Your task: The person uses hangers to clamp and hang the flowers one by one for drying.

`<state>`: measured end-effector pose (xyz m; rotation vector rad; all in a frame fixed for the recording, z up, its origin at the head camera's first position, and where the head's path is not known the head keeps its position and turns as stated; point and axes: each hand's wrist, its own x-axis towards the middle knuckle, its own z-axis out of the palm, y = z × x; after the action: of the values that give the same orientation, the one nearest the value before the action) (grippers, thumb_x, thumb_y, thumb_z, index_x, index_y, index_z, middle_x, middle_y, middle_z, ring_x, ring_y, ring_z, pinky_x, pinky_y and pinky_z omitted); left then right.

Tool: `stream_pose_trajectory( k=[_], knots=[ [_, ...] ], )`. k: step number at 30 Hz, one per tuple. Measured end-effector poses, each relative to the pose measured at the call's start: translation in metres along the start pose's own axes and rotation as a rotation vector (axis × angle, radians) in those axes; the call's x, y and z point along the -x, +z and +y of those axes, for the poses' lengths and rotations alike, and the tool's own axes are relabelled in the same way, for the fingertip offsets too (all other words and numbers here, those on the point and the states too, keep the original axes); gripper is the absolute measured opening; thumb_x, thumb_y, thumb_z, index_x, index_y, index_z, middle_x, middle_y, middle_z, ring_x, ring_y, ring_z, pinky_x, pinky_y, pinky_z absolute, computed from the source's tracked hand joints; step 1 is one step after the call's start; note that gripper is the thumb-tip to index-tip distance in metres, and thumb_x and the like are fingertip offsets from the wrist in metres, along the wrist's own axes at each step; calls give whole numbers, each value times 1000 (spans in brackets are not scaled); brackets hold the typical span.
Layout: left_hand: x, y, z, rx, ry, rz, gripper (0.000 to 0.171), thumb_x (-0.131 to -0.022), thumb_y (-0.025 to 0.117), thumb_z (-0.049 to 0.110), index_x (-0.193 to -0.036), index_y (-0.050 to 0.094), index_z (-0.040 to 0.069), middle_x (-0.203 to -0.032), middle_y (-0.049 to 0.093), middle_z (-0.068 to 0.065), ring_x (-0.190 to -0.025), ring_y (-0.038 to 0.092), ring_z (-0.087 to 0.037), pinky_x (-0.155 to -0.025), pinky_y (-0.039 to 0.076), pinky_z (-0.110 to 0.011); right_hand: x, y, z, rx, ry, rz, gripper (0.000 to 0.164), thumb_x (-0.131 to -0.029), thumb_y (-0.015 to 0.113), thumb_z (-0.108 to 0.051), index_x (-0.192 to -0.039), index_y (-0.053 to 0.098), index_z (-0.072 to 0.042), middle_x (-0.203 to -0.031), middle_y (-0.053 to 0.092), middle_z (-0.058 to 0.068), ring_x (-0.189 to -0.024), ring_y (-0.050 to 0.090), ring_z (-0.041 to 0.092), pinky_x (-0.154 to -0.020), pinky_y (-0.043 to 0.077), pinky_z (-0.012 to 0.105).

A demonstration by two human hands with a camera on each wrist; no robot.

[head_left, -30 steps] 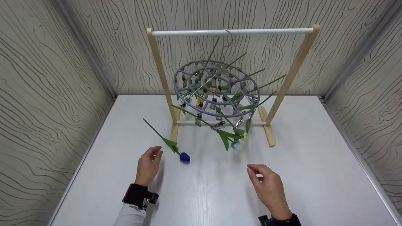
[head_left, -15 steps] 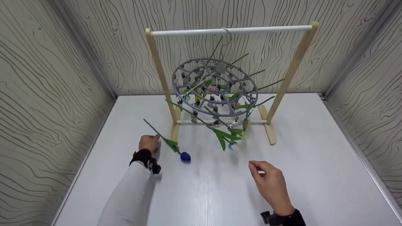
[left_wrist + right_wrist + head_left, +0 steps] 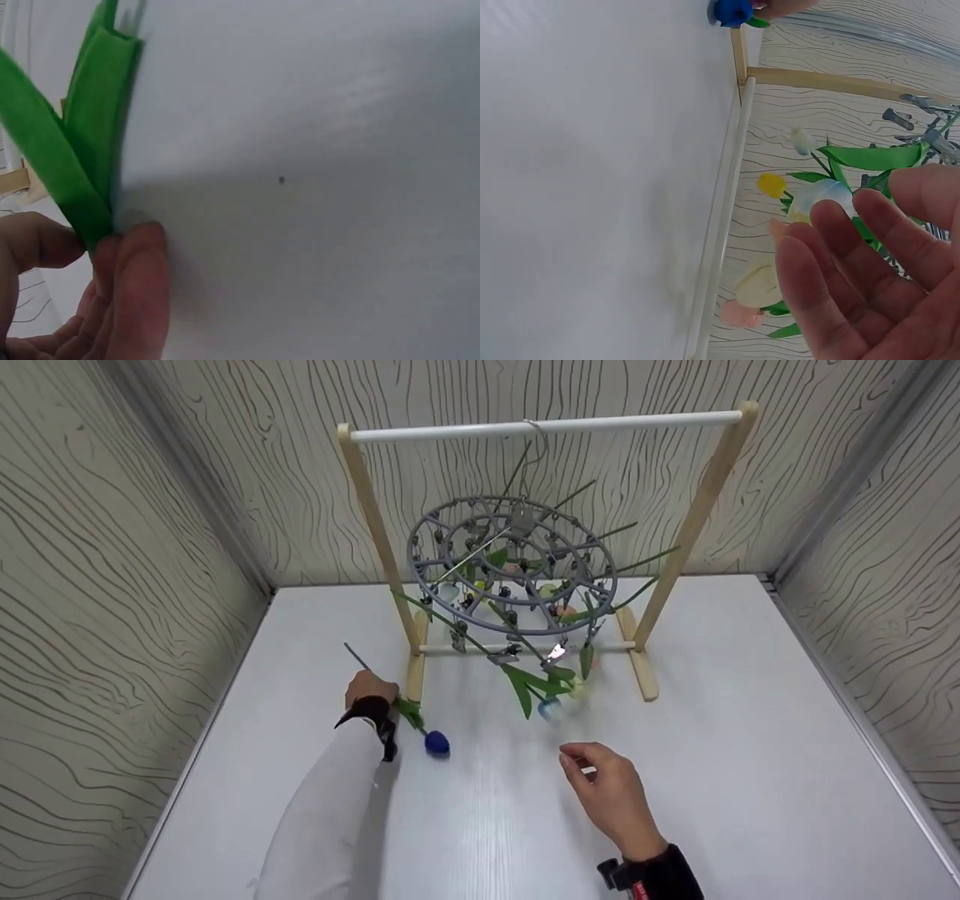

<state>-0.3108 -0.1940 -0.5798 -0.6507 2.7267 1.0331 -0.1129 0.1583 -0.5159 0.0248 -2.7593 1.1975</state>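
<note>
My left hand (image 3: 370, 690) pinches the stem of a blue artificial tulip (image 3: 436, 743) on the left part of the table, beside the stand's left foot. In the left wrist view, the thumb and fingers (image 3: 141, 300) close on the stem just at the base of its green leaves (image 3: 97, 112). The blue bloom points toward the table's front. My right hand (image 3: 607, 795) hovers over the table at front right, holding nothing, its fingers loosely bent. Near it hangs a pale blue-and-white tulip (image 3: 550, 708) from the round grey clip hanger (image 3: 487, 625).
The clip hanger hooks over the white rod (image 3: 450, 432) of a wooden stand (image 3: 379, 540). Several tulips hang upside down from its clips, including a yellow one (image 3: 771, 184) and a pink one (image 3: 741, 314). Patterned panels (image 3: 112, 585) enclose the white table (image 3: 517, 825).
My left hand has reached forward, then right, and taken hold of the tulip's stem; the bloom has shifted slightly. My right hand has moved a little left.
</note>
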Motion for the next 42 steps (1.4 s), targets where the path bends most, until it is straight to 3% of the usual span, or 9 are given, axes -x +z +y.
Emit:
stream_pose_trajectory(
  k=[4,7,10,13,16,19,24,32,42],
  knots=[
    [5,-5,-3,53,-18,-60,23,-91,65,23,-84,68,1,-70,63,-5,-64,59,-18,-56,47,-28,1,6,1,-5,3,-6,12,-99,73,-11,-109,80,-10,-105,80,4,-93,73,15,-78,62,25],
    [14,-6,-4,163,-30,-98,23,-92,65,26,-81,65,5,-65,61,-2,-58,61,-16,-54,49,-26,3,9,2,-5,-8,-12,11,-99,73,-10,-108,80,-10,-105,80,4,-92,74,15,-77,61,24],
    [28,-6,-3,324,-33,-107,25,-93,65,24,-92,71,0,-69,67,-4,-55,65,-14,-53,54,-25,4,12,2,3,-24,-9,11,-99,73,-9,-107,80,-9,-104,80,4,-91,74,16,-76,61,24],
    [42,-2,-3,477,-33,-118,34,-93,66,20,-112,73,-8,-85,72,-9,-60,69,-14,-58,60,-25,7,13,3,9,-27,-7,11,-99,73,-9,-107,80,-9,-103,80,4,-91,74,16,-76,61,23],
    [57,1,-3,567,-14,-120,39,-94,66,17,-122,70,-10,-93,73,-12,-65,71,-15,-63,62,-27,9,15,4,7,-18,-17,12,-99,72,-9,-107,80,-10,-101,80,2,-91,73,15,-75,60,22],
    [70,1,0,629,17,-114,37,-94,65,14,-121,69,-10,-87,72,-10,-65,71,-16,-62,63,-27,12,17,5,13,-19,-19,12,-99,72,-8,-107,80,-10,-100,79,1,-90,73,14,-75,60,22],
    [84,-2,6,703,62,-103,30,-93,64,9,-117,66,-9,-78,69,-8,-59,69,-13,-57,61,-25,14,18,8,21,-5,-21,13,-99,71,-7,-108,80,-9,-100,79,0,-90,73,14,-74,60,22],
    [112,-6,17,741,118,-91,25,-94,65,7,-114,66,-7,-79,73,-10,-60,71,-14,-59,62,-26,17,17,8,9,20,-43,14,-99,70,-7,-109,80,-10,-102,80,-1,-90,72,12,-74,60,22],
    [166,2,26,735,250,-167,18,-94,67,9,-107,63,-3,-81,77,-11,-65,74,-15,-65,65,-30,15,21,-1,-17,-44,1,12,-99,72,-8,-108,80,-9,-101,80,2,-89,75,15,-78,64,27]
  ],
)
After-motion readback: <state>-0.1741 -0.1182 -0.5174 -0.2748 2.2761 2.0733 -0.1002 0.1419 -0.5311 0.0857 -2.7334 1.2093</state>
